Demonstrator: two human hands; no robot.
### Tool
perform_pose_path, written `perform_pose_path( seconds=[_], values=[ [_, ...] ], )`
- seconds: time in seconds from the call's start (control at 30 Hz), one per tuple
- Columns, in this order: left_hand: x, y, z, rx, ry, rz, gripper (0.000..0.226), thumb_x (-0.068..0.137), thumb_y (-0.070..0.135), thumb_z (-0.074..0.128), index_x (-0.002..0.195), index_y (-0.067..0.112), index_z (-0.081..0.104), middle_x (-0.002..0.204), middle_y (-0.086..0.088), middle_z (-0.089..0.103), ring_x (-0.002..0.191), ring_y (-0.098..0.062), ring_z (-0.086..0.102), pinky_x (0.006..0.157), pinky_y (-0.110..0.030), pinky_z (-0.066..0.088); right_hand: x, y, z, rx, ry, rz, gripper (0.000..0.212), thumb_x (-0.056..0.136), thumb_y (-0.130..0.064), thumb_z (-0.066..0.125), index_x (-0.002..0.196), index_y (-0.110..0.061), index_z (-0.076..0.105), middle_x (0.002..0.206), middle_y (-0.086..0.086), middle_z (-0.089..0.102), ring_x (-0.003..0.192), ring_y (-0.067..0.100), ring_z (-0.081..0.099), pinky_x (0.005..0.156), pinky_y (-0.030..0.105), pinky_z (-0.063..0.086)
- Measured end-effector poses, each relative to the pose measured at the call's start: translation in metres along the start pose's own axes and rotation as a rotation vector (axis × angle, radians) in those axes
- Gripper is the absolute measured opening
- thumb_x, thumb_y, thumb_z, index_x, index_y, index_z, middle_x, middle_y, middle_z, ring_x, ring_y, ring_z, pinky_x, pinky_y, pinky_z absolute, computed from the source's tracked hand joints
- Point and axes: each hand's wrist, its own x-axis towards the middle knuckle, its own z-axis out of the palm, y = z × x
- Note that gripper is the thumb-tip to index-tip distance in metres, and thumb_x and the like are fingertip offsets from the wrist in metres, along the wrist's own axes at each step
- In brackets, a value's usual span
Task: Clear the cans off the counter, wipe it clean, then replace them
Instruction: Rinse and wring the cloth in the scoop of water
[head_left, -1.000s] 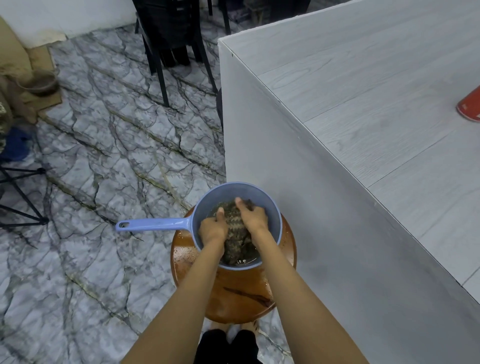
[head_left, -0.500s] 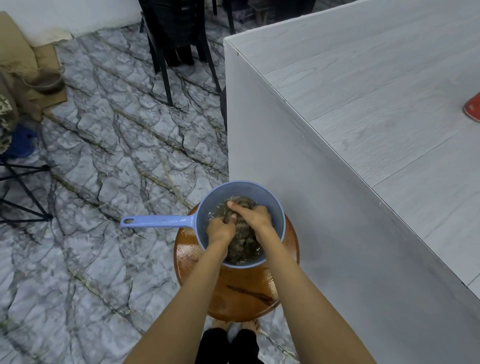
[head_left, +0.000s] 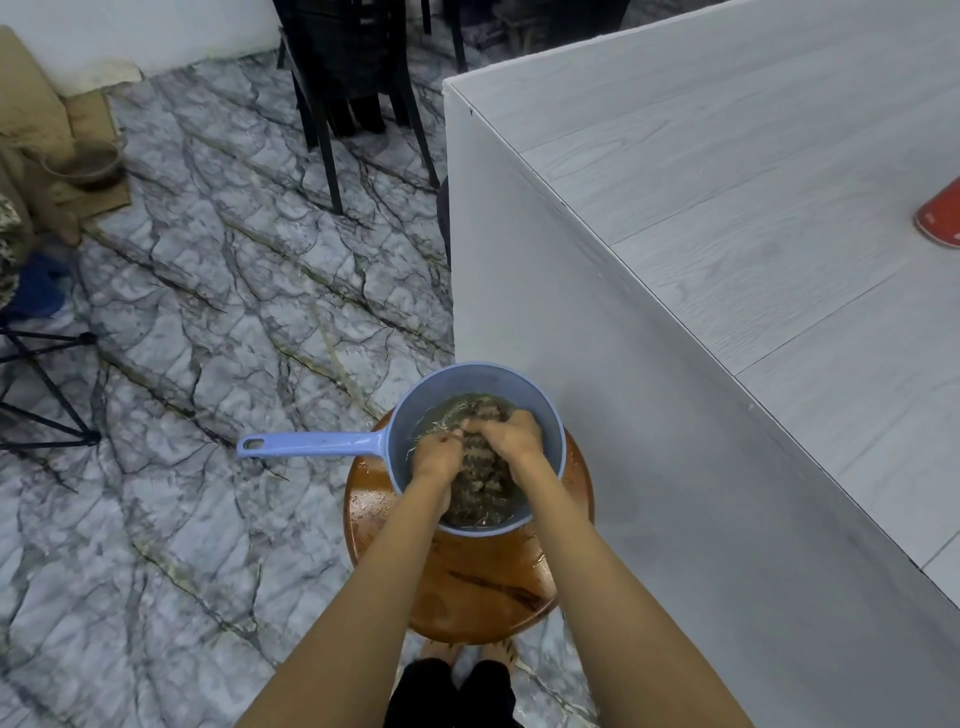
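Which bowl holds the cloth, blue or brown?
The blue bowl with the long handle, on the stool: the left hand and right hand grip the cloth inside it. The brown bowl sits far off across the floor.

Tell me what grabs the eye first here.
The left hand and right hand grip a dark wet cloth inside a blue handled bowl of murky water on a round wooden stool. Beside it stands the grey counter, with a red object at the picture's right edge.

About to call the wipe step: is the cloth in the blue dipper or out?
In. The cloth lies bunched in water inside the blue dipper, gripped by the left hand and right hand.
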Motion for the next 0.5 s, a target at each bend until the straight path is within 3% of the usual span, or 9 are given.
perform_pose_path(
  seconds=[0.07, 0.17, 0.27, 0.33, 0.43, 0.5],
  values=[
    [-0.004, -0.001, 0.000, 0.009, -0.033, 0.037, 0.038, 0.094, 0.011, 0.044, 0.132, 0.006, 0.047, 0.133, -0.014, 0.051, 0.117, -0.029, 0.049, 0.095, -0.032, 0.039, -0.001, -0.001, 0.002, -0.049, 0.081, -0.009, 0.039, 0.085, -0.035, 0.060, 0.104, -0.001, 0.062, 0.106, 0.016, 0.067, 0.094, 0.032, 0.062, 0.080, 0.036, 0.053],
    [-0.006, 0.000, -0.004, -0.055, -0.037, 0.010, 0.046, 0.089, -0.003, 0.046, 0.133, 0.007, 0.045, 0.129, -0.015, 0.053, 0.110, -0.029, 0.052, 0.089, -0.032, 0.042, -0.001, -0.002, 0.003, -0.053, 0.114, 0.026, 0.054, 0.093, -0.048, 0.042, 0.109, 0.000, 0.061, 0.111, 0.018, 0.065, 0.098, 0.033, 0.061, 0.076, 0.034, 0.047],
    [-0.004, 0.000, -0.010, -0.095, -0.059, -0.031, 0.031, 0.079, -0.009, 0.047, 0.103, 0.003, 0.062, 0.108, -0.021, 0.063, 0.098, -0.032, 0.056, 0.080, -0.034, 0.046, -0.005, -0.002, 0.004, -0.059, 0.022, 0.015, 0.069, 0.078, -0.061, 0.057, 0.116, -0.003, 0.058, 0.118, 0.015, 0.062, 0.108, 0.033, 0.059, 0.090, 0.038, 0.049],
    [-0.004, -0.001, -0.010, -0.081, -0.067, -0.044, 0.022, 0.076, -0.008, 0.051, 0.087, 0.006, 0.063, 0.095, -0.019, 0.064, 0.095, -0.032, 0.056, 0.081, -0.035, 0.047, -0.005, 0.000, 0.006, -0.101, 0.021, -0.007, 0.067, 0.074, -0.058, 0.065, 0.113, -0.004, 0.060, 0.116, 0.014, 0.063, 0.106, 0.032, 0.060, 0.092, 0.040, 0.049],
    [-0.004, -0.003, -0.008, -0.113, -0.045, -0.030, 0.022, 0.079, 0.000, 0.061, 0.101, 0.002, 0.065, 0.104, -0.018, 0.065, 0.095, -0.029, 0.057, 0.084, -0.033, 0.046, -0.003, -0.001, 0.006, -0.110, 0.154, -0.026, 0.047, 0.088, -0.049, 0.050, 0.094, -0.004, 0.063, 0.099, 0.015, 0.067, 0.085, 0.031, 0.062, 0.071, 0.034, 0.048],
    [-0.004, -0.005, -0.004, -0.072, 0.018, 0.001, 0.029, 0.085, 0.016, 0.063, 0.109, -0.001, 0.063, 0.111, -0.017, 0.064, 0.100, -0.029, 0.056, 0.083, -0.031, 0.043, -0.004, -0.003, 0.005, -0.073, 0.163, -0.009, 0.050, 0.092, -0.051, 0.041, 0.086, -0.005, 0.061, 0.085, 0.013, 0.065, 0.072, 0.027, 0.057, 0.066, 0.033, 0.044]
  ],
)
